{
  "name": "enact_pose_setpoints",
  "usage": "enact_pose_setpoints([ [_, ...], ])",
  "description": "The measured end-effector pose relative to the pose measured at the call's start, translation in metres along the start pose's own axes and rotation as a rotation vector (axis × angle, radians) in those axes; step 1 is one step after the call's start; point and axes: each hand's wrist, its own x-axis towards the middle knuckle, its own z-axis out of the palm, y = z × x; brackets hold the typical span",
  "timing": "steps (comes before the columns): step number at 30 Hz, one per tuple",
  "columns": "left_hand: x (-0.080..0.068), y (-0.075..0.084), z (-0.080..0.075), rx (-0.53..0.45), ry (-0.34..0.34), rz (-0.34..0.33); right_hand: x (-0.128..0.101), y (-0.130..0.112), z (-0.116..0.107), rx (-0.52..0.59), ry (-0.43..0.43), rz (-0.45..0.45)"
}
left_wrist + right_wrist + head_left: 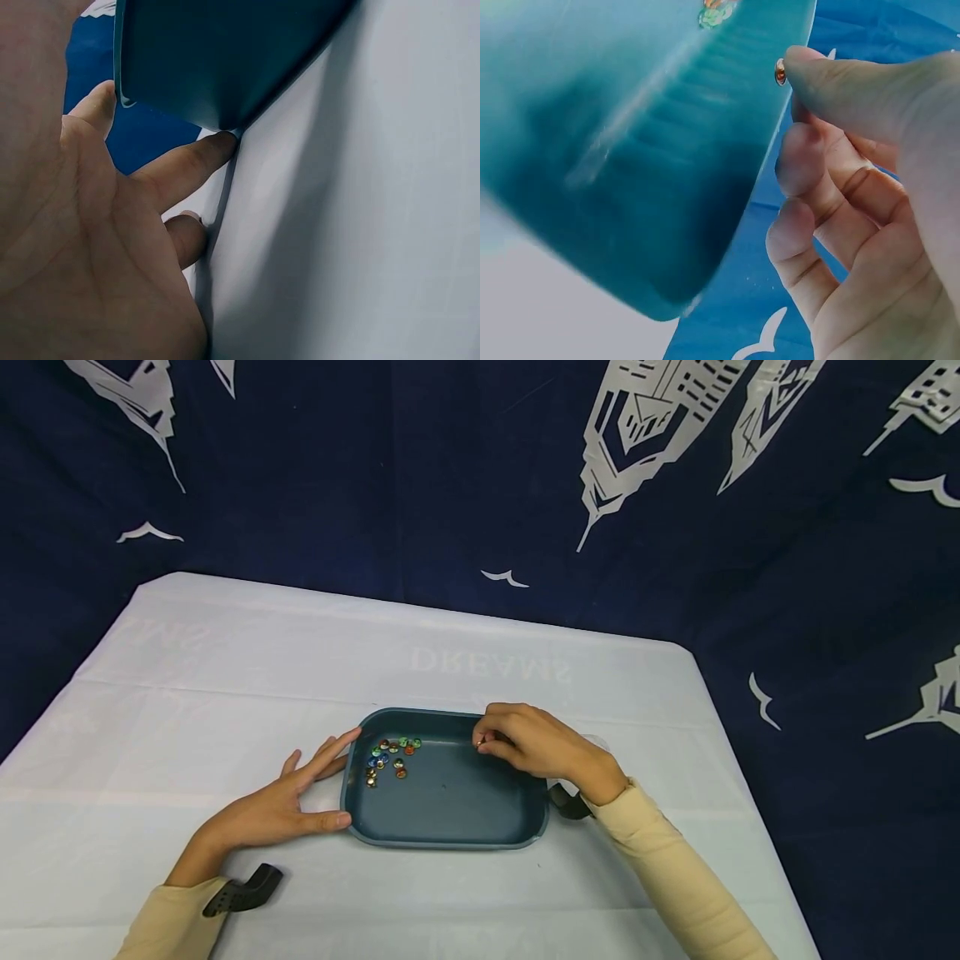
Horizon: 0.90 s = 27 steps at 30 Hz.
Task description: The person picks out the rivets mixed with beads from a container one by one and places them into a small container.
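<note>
A blue-green tray (465, 802) sits at the lower middle of the head view, on a counter (225, 710) under white cloth. Small shiny beads (385, 759), in green, blue, amber and gold, lie loosely grouped in its upper left part, some touching and some apart; the bare floor of the tray stretches to the right of them. The left hand (270, 810), at the lower left of the frame, has its fingers spread and fairly straight, with the thumb against the tray's left edge and a fingertip at its upper left corner; the left wrist view shows fingertips against the tray's outside. The right hand (540, 743) is over the tray's upper right corner, its thumb and fingers pinched on a single copper-coloured bead (780, 72). In the right wrist view that bead shows at the thumb's tip, near the upper middle, with the other fingers curled below it. Both arms wear beige sleeves (675, 868), and a black wrist device (246, 891) shows at the lower left. Behind the right wrist is a clear object (600, 742), mostly hidden. A dark blue backdrop (450, 468) with white bird shapes (504, 578) and building shapes fills the top of the frame.
</note>
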Motion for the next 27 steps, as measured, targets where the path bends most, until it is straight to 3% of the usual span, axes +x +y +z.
enact_pose_setpoints([
  [27, -0.001, 0.0, -0.001, 0.003, -0.004, -0.008, -0.048, 0.02, -0.02, 0.042, 0.1, 0.078],
])
